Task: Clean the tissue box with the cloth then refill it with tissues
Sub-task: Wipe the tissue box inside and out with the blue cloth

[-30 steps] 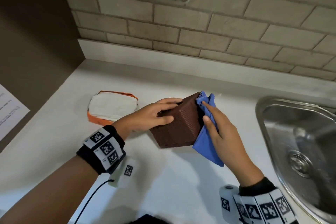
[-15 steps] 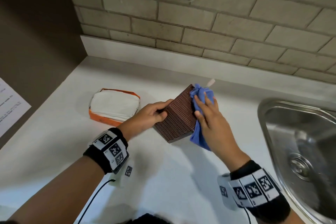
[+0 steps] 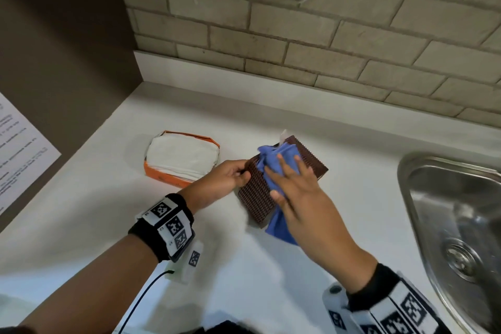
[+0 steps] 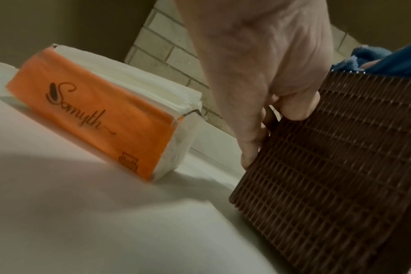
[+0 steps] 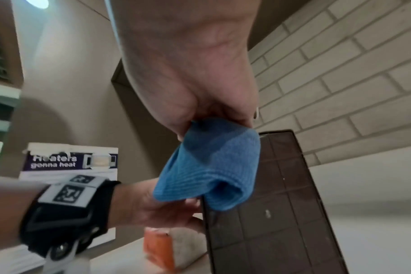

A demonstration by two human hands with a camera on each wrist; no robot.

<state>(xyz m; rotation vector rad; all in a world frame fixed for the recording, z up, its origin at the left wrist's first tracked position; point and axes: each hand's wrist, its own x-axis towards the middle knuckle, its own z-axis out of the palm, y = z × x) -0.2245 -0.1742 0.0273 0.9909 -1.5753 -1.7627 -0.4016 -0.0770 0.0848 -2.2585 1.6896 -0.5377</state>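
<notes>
The brown woven tissue box [image 3: 257, 198] stands tilted on the white counter, and a bit of white tissue [image 3: 283, 134] pokes out at its far end. My left hand [image 3: 230, 179] grips the box's left edge, thumb on the woven face [image 4: 329, 166] and fingers curled behind it. My right hand [image 3: 295, 190] lies flat on the blue cloth [image 3: 271, 163], fingers spread, pressing it onto the box's upper face. In the right wrist view the cloth [image 5: 209, 166] bunches under my palm against the box's dark smooth panel [image 5: 270, 204]. An opened orange tissue pack [image 3: 181, 157] lies left of the box.
A steel sink [image 3: 447, 211] is sunk into the counter at the right. A brick wall [image 3: 298, 49] runs along the back and a dark wall with a paper sheet [image 3: 19, 152] closes the left. A white box with purple print [image 5: 68, 166] stands behind my left wrist.
My right hand has slid the cloth from the box's right side up onto its upper face. The left hand has moved from the front face to the left edge, and the box leans flatter.
</notes>
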